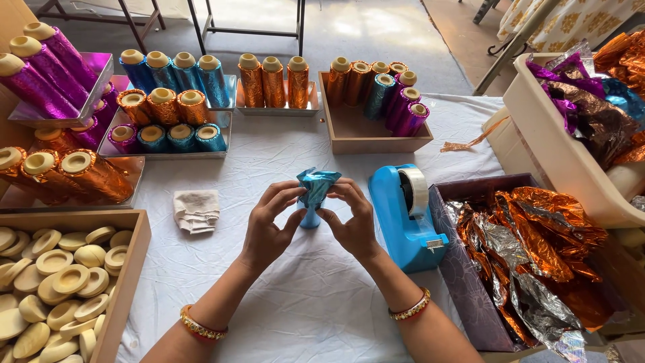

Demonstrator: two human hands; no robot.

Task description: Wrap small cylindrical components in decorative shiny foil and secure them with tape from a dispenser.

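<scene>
Both hands meet over the middle of the white-clothed table (295,296) around a small item wrapped in shiny blue foil (314,191). My left hand (267,227) grips its left side, thumb and fingers pinching the crumpled foil top. My right hand (351,218) grips the right side, fingertips on the foil. The lower part of the item rests just above the cloth between my palms. Each wrist wears a gold and red bangle.
A blue tape dispenser (405,218) stands right of my hands. Beside it is a box of orange foil sheets (531,249). A wooden tray of cream clay cups (60,289) sits lower left. Trays of foil-wrapped stacks (168,107) line the back. A folded cloth (196,210) lies left.
</scene>
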